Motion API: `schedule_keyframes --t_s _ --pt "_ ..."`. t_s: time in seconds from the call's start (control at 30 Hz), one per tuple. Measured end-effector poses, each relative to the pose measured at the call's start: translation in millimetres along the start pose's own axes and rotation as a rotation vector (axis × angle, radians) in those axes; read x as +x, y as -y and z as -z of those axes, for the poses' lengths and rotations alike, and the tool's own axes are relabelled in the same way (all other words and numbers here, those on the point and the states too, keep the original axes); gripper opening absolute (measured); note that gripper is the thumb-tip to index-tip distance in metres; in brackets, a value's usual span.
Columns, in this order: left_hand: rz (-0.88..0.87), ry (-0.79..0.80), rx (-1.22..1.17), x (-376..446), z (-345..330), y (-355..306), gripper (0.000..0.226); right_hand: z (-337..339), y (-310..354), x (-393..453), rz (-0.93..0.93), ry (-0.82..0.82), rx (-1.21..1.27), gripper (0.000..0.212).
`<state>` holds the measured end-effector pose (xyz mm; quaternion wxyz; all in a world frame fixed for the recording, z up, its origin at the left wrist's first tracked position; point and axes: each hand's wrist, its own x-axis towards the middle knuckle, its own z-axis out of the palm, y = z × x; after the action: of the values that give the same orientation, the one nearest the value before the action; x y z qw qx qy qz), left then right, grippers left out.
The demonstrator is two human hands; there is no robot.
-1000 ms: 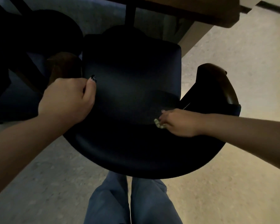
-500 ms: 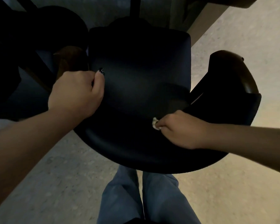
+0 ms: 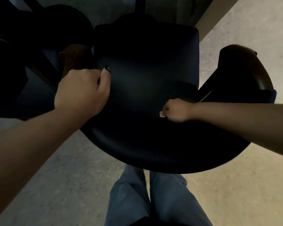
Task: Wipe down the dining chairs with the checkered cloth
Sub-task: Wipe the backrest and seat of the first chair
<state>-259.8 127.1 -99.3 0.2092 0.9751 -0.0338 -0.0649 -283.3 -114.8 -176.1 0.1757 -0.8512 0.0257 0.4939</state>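
Observation:
A dark dining chair (image 3: pixel 147 66) with a curved padded backrest (image 3: pixel 153 149) stands right in front of me, seen from above. My left hand (image 3: pixel 82 92) grips the left end of the backrest, thumb over its inner face. My right hand (image 3: pixel 176 110) is curled round the checkered cloth (image 3: pixel 161 114) and presses it against the inner face of the backrest near the right side. Only a small pale corner of the cloth shows past my knuckles.
The chair's brown wooden arm ends show at left (image 3: pixel 75 57) and right (image 3: pixel 245 66). A second dark chair (image 3: pixel 39 30) stands at the left. A table leg (image 3: pixel 207 25) is beyond the seat. My legs in blue jeans (image 3: pixel 153 198) stand behind the backrest on speckled floor.
My right hand has slid the cloth along the backrest's inner face, first down toward me, then slightly back. My left hand keeps its grip. The view has shifted a little.

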Motion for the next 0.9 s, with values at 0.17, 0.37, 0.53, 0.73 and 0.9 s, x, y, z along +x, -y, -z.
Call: schedule_keyframes --t_s 0.17,0.37,0.53,0.73,0.9 --pt "0.017 -0.013 -0.048 0.3 0.6 -0.2 0.047 -20.2 25.9 -50.5 0.319 -0.153 -0.071 0.032" --pt "0.008 -0.018 -0.091 -1.5 2.4 -2.0 0.04 -15.5 16.2 -3.7 0.08 -0.131 -0.033 0.032" --pt "0.034 0.003 -0.057 0.0 1.1 -1.6 0.042 -16.2 18.8 40.9 -0.123 0.0 -0.098 0.028" --pt "0.02 -0.015 -0.082 -1.0 1.8 -1.2 0.042 -37.3 66.2 -26.6 0.251 -0.289 0.093 0.032" --pt "0.027 -0.017 -0.079 -0.8 2.0 -0.6 0.042 -30.3 67.1 -37.4 0.31 -0.274 0.174 0.028"
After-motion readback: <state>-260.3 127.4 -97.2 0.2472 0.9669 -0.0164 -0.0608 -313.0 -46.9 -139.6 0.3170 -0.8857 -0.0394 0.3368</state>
